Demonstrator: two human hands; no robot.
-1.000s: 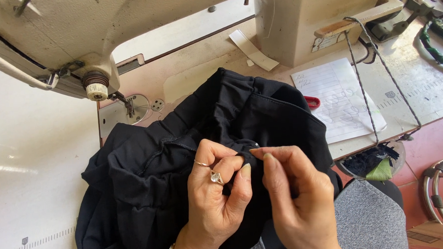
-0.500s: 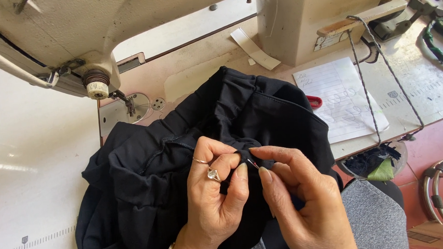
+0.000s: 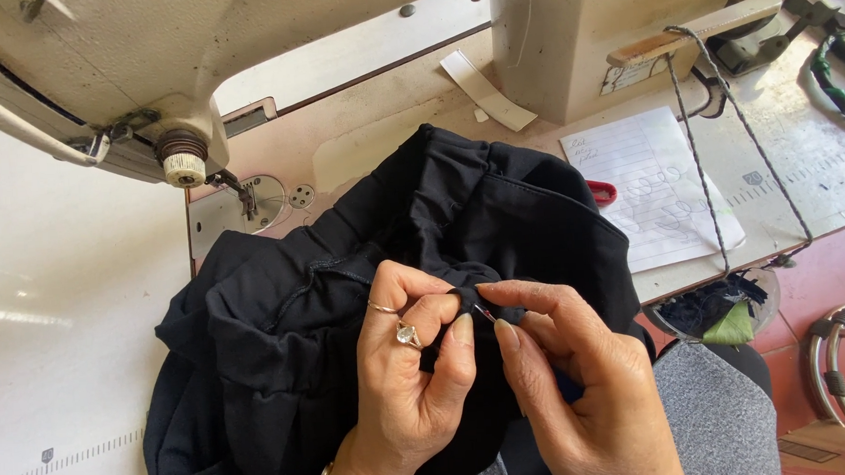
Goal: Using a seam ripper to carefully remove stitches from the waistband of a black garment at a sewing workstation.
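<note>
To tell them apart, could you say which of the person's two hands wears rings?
The left hand wears two rings while pinching the black fabric garment; the right hand is bare.

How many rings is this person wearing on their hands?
2, both on the left hand: a thin plain band on one finger and a ring with a pale stone on the next. The right hand shows none, though its far side is hidden.

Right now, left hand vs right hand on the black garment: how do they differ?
The left hand wears two rings, one with a clear stone; the right hand shows none. The left hand pinches a fold of the black garment between thumb and fingers; the right hand holds a thin tool at the same spot. Both meet at one point on the cloth, in front of the sewing machine.
</note>
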